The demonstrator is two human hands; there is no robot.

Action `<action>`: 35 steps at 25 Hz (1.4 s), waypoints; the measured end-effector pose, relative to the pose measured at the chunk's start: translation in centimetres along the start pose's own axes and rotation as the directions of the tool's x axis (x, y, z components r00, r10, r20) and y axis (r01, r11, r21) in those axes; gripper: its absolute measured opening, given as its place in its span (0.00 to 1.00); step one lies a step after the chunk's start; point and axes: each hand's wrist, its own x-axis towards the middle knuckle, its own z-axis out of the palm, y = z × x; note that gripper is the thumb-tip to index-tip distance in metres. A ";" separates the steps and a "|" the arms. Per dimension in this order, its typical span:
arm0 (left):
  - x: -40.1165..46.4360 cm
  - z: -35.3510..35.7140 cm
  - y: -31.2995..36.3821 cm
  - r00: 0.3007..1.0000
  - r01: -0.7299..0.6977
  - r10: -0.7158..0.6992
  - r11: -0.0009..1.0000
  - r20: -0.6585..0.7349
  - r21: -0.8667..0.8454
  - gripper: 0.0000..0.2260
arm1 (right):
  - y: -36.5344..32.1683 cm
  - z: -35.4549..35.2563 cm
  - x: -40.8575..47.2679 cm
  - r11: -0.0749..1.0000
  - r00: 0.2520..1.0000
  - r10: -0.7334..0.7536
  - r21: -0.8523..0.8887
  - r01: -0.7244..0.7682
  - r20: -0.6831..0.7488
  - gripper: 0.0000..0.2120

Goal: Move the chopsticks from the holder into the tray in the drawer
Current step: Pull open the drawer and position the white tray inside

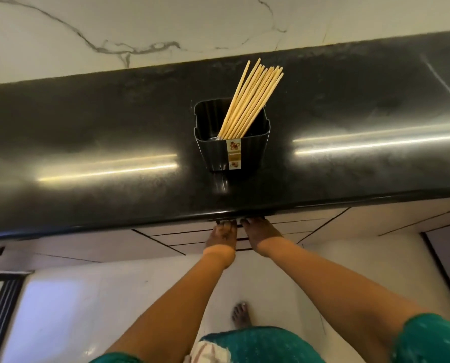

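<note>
I'm seeing a black worktop (87,132) lying below a marble wall (61,27). Chopsticks (247,100) are leaning in the holder (218,153), well beyond my hands, left (221,235) and right (261,233), both gripping the drawer (192,235) edge.

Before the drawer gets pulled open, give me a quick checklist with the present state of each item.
1. Chopsticks all in holder: ok.
2. Holder upright on counter, back from its edge: ok.
3. Left hand at drawer front under the counter lip: ok.
4. Right hand beside it: ok.
5. Fingers hooked on a handle: cannot tell, hidden by the lip.
6. Drawer open, tray visible: not ok.
</note>
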 end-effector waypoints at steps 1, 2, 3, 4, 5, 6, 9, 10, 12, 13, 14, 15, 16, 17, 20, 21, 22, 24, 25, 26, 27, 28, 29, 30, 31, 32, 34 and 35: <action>0.2 0.1 -0.4 1.000 -0.005 0.004 0.999 -0.027 -0.037 0.25 | -0.3 0.4 0.6 0.999 1.000 0.015 -0.042 -0.015 -0.003 0.22; 0.4 0.3 -0.7 0.997 -0.057 0.056 0.998 -0.045 -0.015 0.19 | -0.4 0.8 1.1 0.997 0.999 0.043 -0.055 -0.044 -0.019 0.19; 0.5 0.3 -0.8 0.991 -0.113 0.116 0.993 -0.072 0.045 0.17 | -0.5 1.2 1.2 0.995 0.997 0.072 -0.064 -0.073 -0.023 0.18; 0.7 0.2 -0.8 0.988 -0.116 0.124 0.989 -0.088 0.088 0.16 | -0.5 1.7 1.3 0.993 0.996 0.089 -0.077 -0.090 -0.015 0.18; 0.8 0.1 -0.6 0.991 -0.075 0.083 0.994 -0.107 0.081 0.15 | -0.6 2.1 1.2 0.990 0.995 0.100 -0.095 -0.100 -0.005 0.19; 0.4 0.1 -0.2 0.998 -0.044 0.048 0.995 -0.046 0.086 0.13 | -0.7 2.5 1.0 0.988 0.994 0.106 -0.112 -0.105 0.009 0.20; -2.3 -0.6 1.1 0.996 -0.017 0.011 0.998 0.084 0.065 0.11 | -1.1 4.0 -0.6 0.985 0.984 0.146 -0.106 -0.135 0.103 0.26; -3.5 -0.1 1.1 0.995 -0.046 0.036 0.994 0.097 0.095 0.12 | -1.2 4.7 -1.7 0.984 0.981 0.143 -0.125 -0.126 0.133 0.27; -6.8 1.4 0.8 0.994 -0.056 0.051 0.997 0.097 0.052 0.12 | -1.5 6.4 -4.6 0.984 0.978 0.134 -0.136 -0.112 0.157 0.27; -8.6 2.2 0.7 0.992 -0.032 0.028 0.999 0.123 0.031 0.13 | -1.7 7.3 -6.4 0.986 0.977 0.144 -0.109 -0.127 0.158 0.27; -10.5 3.2 0.8 0.992 -0.031 0.029 0.999 0.120 0.018 0.13 | -2.1 8.3 -8.4 0.986 0.976 0.157 -0.085 -0.145 0.154 0.27; -12.4 4.4 0.9 0.991 -0.019 0.019 1.000 0.133 0.000 0.14 | -2.5 9.3 -10.4 0.985 0.973 0.166 -0.068 -0.157 0.160 0.27; -14.6 5.8 1.0 0.991 -0.044 0.041 0.999 0.131 0.020 0.15 | -3.0 10.3 -12.7 0.986 0.970 0.169 -0.048 -0.163 0.174 0.27; -16.7 7.1 1.1 0.990 -0.037 0.036 0.999 0.136 0.003 0.16 | -3.4 11.2 -15.0 0.987 0.968 0.163 -0.021 -0.162 0.189 0.26; -22.0 10.7 1.0 0.992 -0.052 0.056 0.998 0.109 -0.037 0.17 | -3.9 13.8 -21.9 0.992 0.983 0.105 0.048 -0.113 0.150 0.20; -23.8 11.7 0.9 0.994 -0.027 0.033 0.998 0.108 -0.063 0.17 | -4.0 14.5 -23.8 0.993 0.985 0.099 0.055 -0.108 0.143 0.19; -24.4 12.3 0.9 0.994 -0.029 0.036 0.998 0.100 -0.064 0.17 | -4.0 15.0 -24.5 0.992 0.986 0.103 0.053 -0.111 0.133 0.18; -27.4 14.3 1.2 0.991 -0.014 0.024 0.997 0.130 -0.071 0.18 | -5.1 16.9 -27.2 0.987 0.976 0.138 0.057 -0.150 0.171 0.18; -28.5 14.9 1.3 0.989 0.016 0.000 0.994 0.148 -0.105 0.19 | -5.6 17.7 -28.0 0.983 0.967 0.158 0.059 -0.172 0.198 0.19; -29.7 15.7 1.6 0.981 0.059 -0.033 0.989 0.191 -0.135 0.19 | -6.0 18.7 -28.9 0.982 0.960 0.170 0.047 -0.184 0.221 0.19; -30.8 16.4 1.7 0.976 0.086 -0.053 0.984 0.210 -0.155 0.20 | -6.1 19.6 -29.8 0.983 0.957 0.171 0.030 -0.183 0.233 0.20; -31.8 16.8 2.0 0.966 0.143 -0.094 0.970 0.241 -0.196 0.19 | -6.1 20.5 -30.7 0.984 0.956 0.169 0.007 -0.176 0.239 0.20; -32.8 17.4 2.1 0.956 0.181 -0.121 0.960 0.266 -0.216 0.18 | -6.1 21.2 -31.7 0.987 0.959 0.158 -0.016 -0.159 0.235 0.20; -33.8 17.9 2.2 0.955 0.189 -0.126 0.956 0.269 -0.222 0.18 | -6.1 22.0 -32.6 0.991 0.963 0.131 -0.054 -0.122 0.237 0.21; -34.8 18.1 2.2 0.956 0.168 -0.114 0.968 0.269 -0.188 0.17 | -6.3 22.6 -33.7 0.990 0.963 0.116 -0.101 -0.093 0.244 0.22; -35.4 18.4 2.1 0.949 0.168 -0.111 0.970 0.297 -0.175 0.17 | -6.5 23.0 -34.4 0.984 0.966 0.099 -0.168 -0.060 0.237 0.24; -36.3 18.7 2.1 0.933 0.125 -0.084 0.988 0.350 -0.095 0.19 | -6.9 23.4 -35.3 0.967 0.966 0.100 -0.253 -0.038 0.240 0.26; -36.6 18.6 2.2 0.931 0.102 -0.077 0.994 0.355 -0.051 0.21 | -7.2 23.0 -35.5 0.964 0.959 0.111 -0.265 -0.040 0.259 0.27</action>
